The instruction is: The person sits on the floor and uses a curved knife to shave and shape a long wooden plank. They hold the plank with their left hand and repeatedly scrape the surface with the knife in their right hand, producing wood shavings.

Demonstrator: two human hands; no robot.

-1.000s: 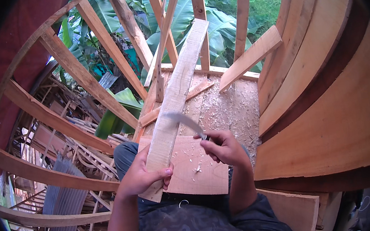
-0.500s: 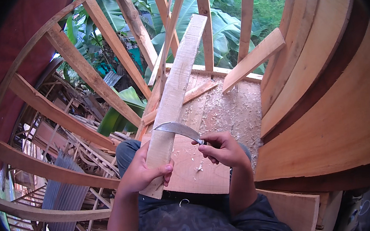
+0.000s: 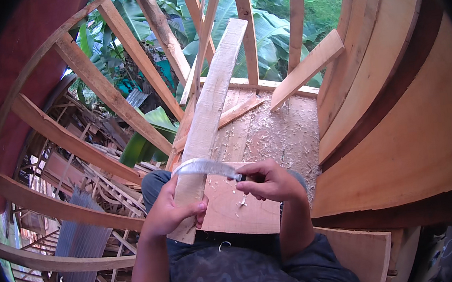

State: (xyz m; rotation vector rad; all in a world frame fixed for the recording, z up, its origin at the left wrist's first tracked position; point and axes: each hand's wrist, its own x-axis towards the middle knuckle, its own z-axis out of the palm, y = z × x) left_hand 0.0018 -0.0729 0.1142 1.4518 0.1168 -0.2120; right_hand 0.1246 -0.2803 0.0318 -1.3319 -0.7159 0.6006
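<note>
A long, pale wooden plank (image 3: pixel 212 102) slants up and away from my lap. My left hand (image 3: pixel 175 208) wraps round its lower part, thumb on the near side and fingers at the right edge. In my right hand (image 3: pixel 269 180) is a curved knife (image 3: pixel 202 167), held by its dark handle. The blade lies across the plank just above my left hand, its tip reaching past the left edge. Most of the handle is hidden in my fist.
Wood shavings (image 3: pixel 286 140) litter the board floor beyond a flat panel (image 3: pixel 243 204) at my lap. Upright ribs (image 3: pixel 145 62) curve round the left and front. A short board (image 3: pixel 306 70) leans at front right, beside curved planking (image 3: pixel 397 162). Corrugated sheet (image 3: pixel 83 236) lies outside, lower left.
My right hand has drawn the knife down and left along the plank, nearer my left hand. The plank has shifted slightly left in view; my left hand keeps its hold.
</note>
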